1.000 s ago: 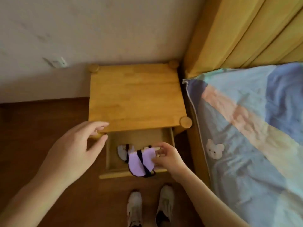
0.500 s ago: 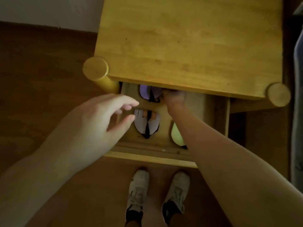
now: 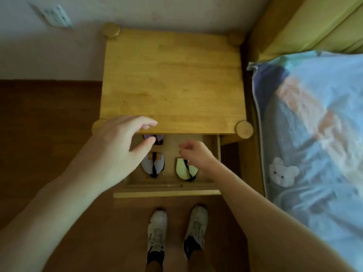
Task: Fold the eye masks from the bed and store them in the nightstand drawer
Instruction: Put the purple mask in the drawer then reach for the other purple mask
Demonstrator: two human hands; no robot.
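- The nightstand (image 3: pixel 172 79) stands against the far wall, its drawer (image 3: pixel 167 192) pulled out toward the person.
- Three folded masks lie in the drawer: a purple mask (image 3: pixel 157 138) at the far left, half hidden under the nightstand's top edge; a pale mask (image 3: pixel 153 166) at the near left with a dark strap across it; a green mask (image 3: pixel 183 169) at the near right, also strapped.
- The pale and green masks sit side by side with bare drawer floor between them.
- The left hand (image 3: pixel 121 146) hovers over the drawer's left side, fingers spread and relaxed, holding nothing (its thumb tip covers part of the purple mask, and its palm hides the drawer's left wall).
- The right hand (image 3: pixel 194 152) is above the drawer just beyond the green mask, fingers loosely curled with thumb and forefinger drawn close together; nothing is seen held between them.
- The right wrist overlaps the green mask's right edge.
- A bed (image 3: pixel 314 134) with a blue patterned sheet fills the right side, a white bear printed on it near the nightstand.
- A yellow headboard (image 3: pixel 314 22) rises at the far right.
- A wall socket (image 3: pixel 56 15) sits at the far left.
- Two white shoes (image 3: pixel 176 230) stand on the brown floor just near of the drawer front.
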